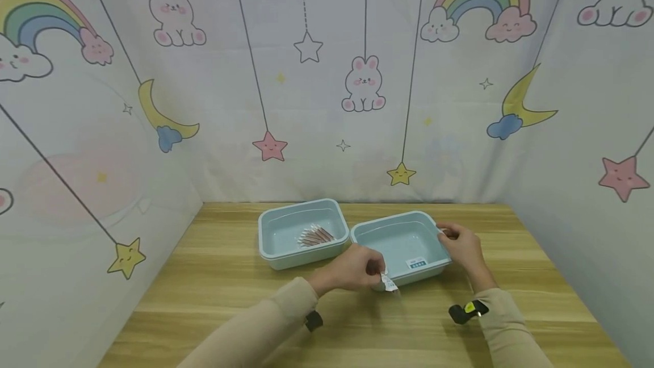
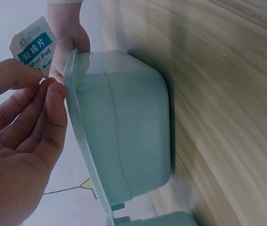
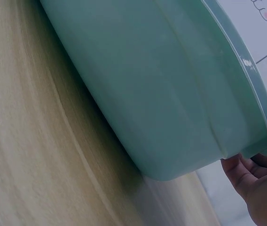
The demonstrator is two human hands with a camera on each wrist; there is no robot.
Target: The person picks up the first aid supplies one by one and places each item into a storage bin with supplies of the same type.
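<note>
My left hand (image 1: pixel 355 267) pinches an alcohol pad packet (image 1: pixel 389 282) between thumb and fingers, just over the front rim of the right-hand light blue plastic tray (image 1: pixel 365 227). Blue print with the words "Alcohol Pad" shows on the packet (image 2: pixel 35 44) in the left wrist view. At that tray's right end, my right hand (image 1: pixel 464 247) grips the rim, with fingers (image 3: pixel 239 176) tucked under its edge in the right wrist view. Inside the tray, near the front wall, lies another white and blue packet (image 1: pixel 416 263).
To the left stands a second light blue tray (image 1: pixel 271 251), its corner close against the first. Several white-tipped cotton swabs with brown sticks (image 1: pixel 315 235) lie in it. Both trays sit on a wood-grain table (image 1: pixel 214 300), with a patterned cloth backdrop (image 1: pixel 317 101) behind and at the sides.
</note>
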